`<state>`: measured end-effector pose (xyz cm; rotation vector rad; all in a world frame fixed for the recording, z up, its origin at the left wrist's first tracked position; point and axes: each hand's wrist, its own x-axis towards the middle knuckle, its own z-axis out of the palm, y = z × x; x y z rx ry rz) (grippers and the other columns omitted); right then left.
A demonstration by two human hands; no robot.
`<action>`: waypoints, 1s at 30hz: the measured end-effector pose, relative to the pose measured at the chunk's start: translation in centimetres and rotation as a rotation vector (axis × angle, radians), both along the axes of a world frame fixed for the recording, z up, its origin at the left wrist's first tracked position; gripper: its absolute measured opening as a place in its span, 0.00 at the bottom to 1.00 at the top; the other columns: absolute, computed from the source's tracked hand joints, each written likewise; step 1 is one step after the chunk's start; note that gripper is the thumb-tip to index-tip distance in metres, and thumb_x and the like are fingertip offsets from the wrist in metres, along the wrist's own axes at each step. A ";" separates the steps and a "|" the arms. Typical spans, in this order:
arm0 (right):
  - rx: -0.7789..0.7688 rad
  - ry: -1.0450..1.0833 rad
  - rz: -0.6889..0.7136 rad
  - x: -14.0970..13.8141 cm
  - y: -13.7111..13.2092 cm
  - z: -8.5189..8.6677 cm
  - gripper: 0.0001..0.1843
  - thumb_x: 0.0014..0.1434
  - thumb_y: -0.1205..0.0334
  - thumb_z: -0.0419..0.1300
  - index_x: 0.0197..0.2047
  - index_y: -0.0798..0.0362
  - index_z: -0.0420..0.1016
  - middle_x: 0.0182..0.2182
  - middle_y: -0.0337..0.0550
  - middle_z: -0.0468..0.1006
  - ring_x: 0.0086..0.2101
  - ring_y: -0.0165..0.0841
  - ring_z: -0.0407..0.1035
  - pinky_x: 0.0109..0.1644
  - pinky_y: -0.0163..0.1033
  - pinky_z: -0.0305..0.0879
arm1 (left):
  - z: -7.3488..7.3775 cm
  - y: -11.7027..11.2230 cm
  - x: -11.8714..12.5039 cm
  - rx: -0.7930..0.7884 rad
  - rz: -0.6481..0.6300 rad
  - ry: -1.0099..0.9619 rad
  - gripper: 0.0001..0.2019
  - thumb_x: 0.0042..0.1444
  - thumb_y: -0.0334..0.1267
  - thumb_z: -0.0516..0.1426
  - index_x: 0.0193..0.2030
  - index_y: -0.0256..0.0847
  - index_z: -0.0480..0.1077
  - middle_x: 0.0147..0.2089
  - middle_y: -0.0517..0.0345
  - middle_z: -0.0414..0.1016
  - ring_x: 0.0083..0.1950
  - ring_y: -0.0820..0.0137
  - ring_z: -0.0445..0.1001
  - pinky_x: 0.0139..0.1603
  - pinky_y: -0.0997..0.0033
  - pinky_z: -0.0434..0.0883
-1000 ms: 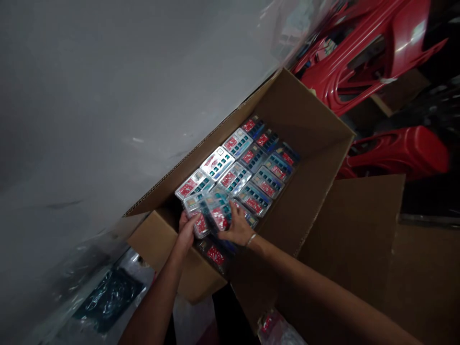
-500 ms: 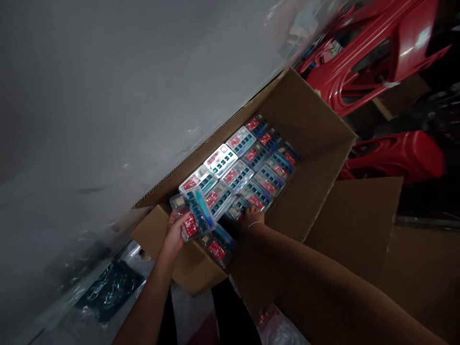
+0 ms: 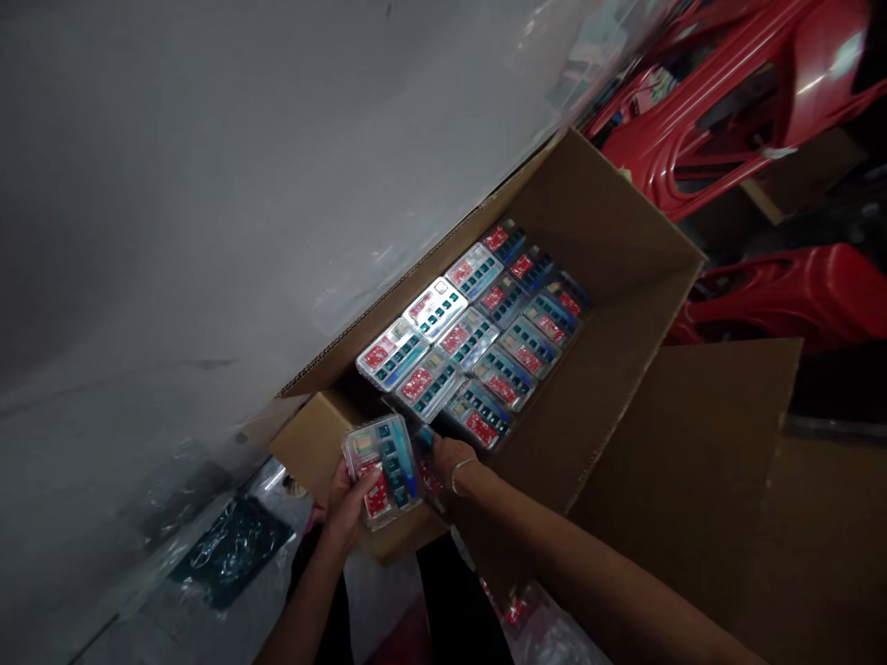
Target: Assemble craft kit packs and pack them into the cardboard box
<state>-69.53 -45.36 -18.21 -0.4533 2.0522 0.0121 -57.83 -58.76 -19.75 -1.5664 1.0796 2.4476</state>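
Now, left hand (image 3: 350,503) up and grasping 1 clear plastic blister pack (image 3: 380,471), fingers wrapped round its edge, teal and red contents showing, the pack held just over the near end of an open cardboard box (image 3: 589,222). Right beside it, right hand (image 3: 454,466), thin bangle (image 3: 463,476) at the wrist, down at the box's near edge, fingers curled against a tilted pack (image 3: 424,453): clenched or only touching, impossible to tell from here. Just ahead, rows of matching packs (image 3: 478,356) lying flat and close together inside the box. Along the far side, pale plastic sheeting (image 3: 208,185). Beyond the box, stacked red plastic chairs (image 3: 693,120) and 1 more red chair (image 3: 783,300). To the right, a wide cardboard flap (image 3: 686,453). Lower left, crumpled dark plastic (image 3: 232,554).
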 end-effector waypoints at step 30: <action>0.159 0.262 -0.189 6.7 1.2 -2.6 0.32 0.62 0.72 0.44 0.68 0.49 0.48 0.65 0.60 0.50 0.62 0.50 0.50 0.58 0.60 0.52 | -2.3 -3.4 2.1 0.091 -0.128 -0.111 0.24 0.34 0.36 0.69 0.41 0.37 0.69 0.31 0.57 0.79 0.30 0.65 0.78 0.30 0.70 0.74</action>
